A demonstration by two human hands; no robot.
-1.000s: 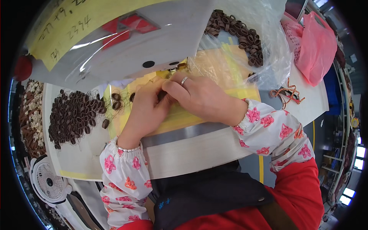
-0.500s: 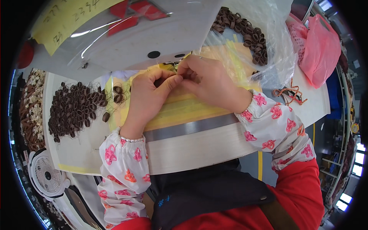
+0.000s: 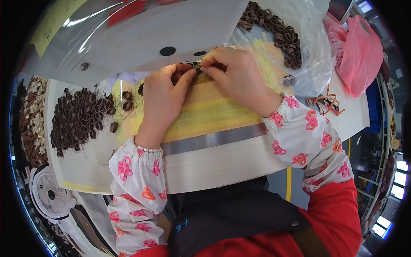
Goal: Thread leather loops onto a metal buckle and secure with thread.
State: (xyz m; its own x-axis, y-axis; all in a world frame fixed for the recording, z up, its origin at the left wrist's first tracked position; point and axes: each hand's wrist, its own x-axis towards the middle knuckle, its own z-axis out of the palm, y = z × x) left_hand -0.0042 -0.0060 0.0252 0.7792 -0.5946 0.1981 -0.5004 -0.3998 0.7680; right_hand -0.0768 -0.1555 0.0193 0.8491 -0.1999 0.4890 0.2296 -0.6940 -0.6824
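Beneath the pale machine head [image 3: 141, 43], which looks like a sewing machine, my two hands meet at a small brown loop [image 3: 196, 67]. My left hand [image 3: 165, 88] pinches it between thumb and forefinger from the left. From the right, my right hand [image 3: 239, 73] is closed in a pinch at its other side; its fingertips partly cover the loop. To the left lies a large pile of brown loops [image 3: 79, 120] with loose threads. A few single loops [image 3: 127, 100] sit between the pile and my left hand.
Clear plastic [image 3: 312, 64] lies at the back right beside a curved row of brown loops [image 3: 278, 32]. A pink bag [image 3: 359, 60] and a tool with orange cord [image 3: 327, 103] are farther right. A white fan [image 3: 51, 195] stands left of the table edge [image 3: 214, 184].
The view has shifted slightly, so the machine head sits higher in the picture. My fingertips have parted a little, and the brown loop between them now shows.
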